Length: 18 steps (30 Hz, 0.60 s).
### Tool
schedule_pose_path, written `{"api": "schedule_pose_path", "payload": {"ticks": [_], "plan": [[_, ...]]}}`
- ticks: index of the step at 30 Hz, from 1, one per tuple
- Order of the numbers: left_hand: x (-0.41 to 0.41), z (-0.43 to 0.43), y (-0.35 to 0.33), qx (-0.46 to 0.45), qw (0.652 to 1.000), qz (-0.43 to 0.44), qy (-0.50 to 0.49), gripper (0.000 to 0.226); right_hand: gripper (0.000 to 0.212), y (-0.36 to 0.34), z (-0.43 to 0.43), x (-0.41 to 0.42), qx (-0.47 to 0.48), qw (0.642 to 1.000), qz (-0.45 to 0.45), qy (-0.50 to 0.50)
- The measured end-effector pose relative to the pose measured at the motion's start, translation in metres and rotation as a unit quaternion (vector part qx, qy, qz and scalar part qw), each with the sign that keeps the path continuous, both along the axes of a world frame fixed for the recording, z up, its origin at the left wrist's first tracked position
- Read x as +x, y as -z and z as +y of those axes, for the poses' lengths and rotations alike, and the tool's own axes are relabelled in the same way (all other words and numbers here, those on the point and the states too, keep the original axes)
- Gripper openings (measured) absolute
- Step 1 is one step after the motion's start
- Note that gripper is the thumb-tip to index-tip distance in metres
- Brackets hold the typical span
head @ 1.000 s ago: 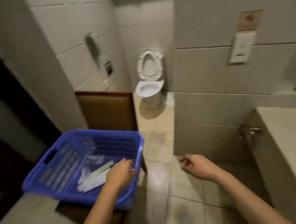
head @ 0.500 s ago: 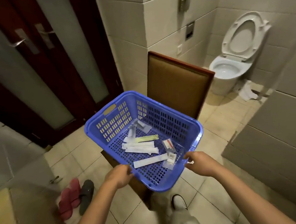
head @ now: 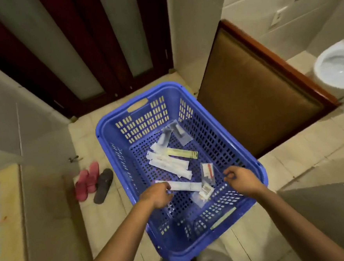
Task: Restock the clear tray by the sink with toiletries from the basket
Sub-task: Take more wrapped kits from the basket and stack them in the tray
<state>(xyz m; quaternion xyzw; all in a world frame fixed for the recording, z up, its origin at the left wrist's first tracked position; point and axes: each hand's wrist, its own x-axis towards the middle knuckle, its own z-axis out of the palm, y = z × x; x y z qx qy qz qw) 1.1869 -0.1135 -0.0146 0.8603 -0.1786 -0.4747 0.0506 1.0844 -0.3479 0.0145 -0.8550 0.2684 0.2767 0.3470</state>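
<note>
Head view: left hand (head: 158,194) pinching a long white sachet (head: 184,185) near the basket (head: 257,165) front edge; right hand (head: 240,179) loosely curled, empty; thin packet could slip.

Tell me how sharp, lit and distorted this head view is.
Head view: dim, warm indoor light; the blue basket and its sachets fairly sharp; both hands, left and right, slightly soft; wide-angle bending leans the door and walls at the edges; the bright strip at far left is blown out.

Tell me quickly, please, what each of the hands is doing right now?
Left hand: fingers curled at the end of a long white packet in the basket; grip cannot be told.
Right hand: loosely curled, holding nothing.
</note>
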Motion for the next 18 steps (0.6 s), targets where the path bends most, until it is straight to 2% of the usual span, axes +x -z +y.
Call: {"api": "schedule_pose_path", "payload": {"ticks": [4,7,9,13,16,18], "plan": [[0.007,0.005,0.046,0.009,0.994,0.086,-0.068,0.035,0.015,0.051,0.005,0.030,0.040,0.999,0.030,-0.017],[0.018,-0.004,0.088,-0.045,0.967,0.134,-0.213,0.014,0.021,0.098,0.006,0.047,0.027,0.997,0.059,-0.048],[0.028,-0.017,0.120,-0.053,0.952,0.123,-0.277,0.011,0.022,0.135,0.005,0.061,0.010,0.994,0.083,-0.076],[0.047,-0.049,0.168,-0.057,0.936,0.099,-0.332,0.041,0.012,0.195,0.002,0.099,-0.059,0.985,0.102,-0.124],[0.068,-0.065,0.196,-0.099,0.909,0.072,-0.398,0.039,0.016,0.232,0.001,0.135,-0.107,0.983,0.076,-0.125],[0.080,-0.071,0.215,-0.138,0.872,0.034,-0.468,0.036,0.015,0.256,0.004,0.159,-0.135,0.980,0.038,-0.142]]}}
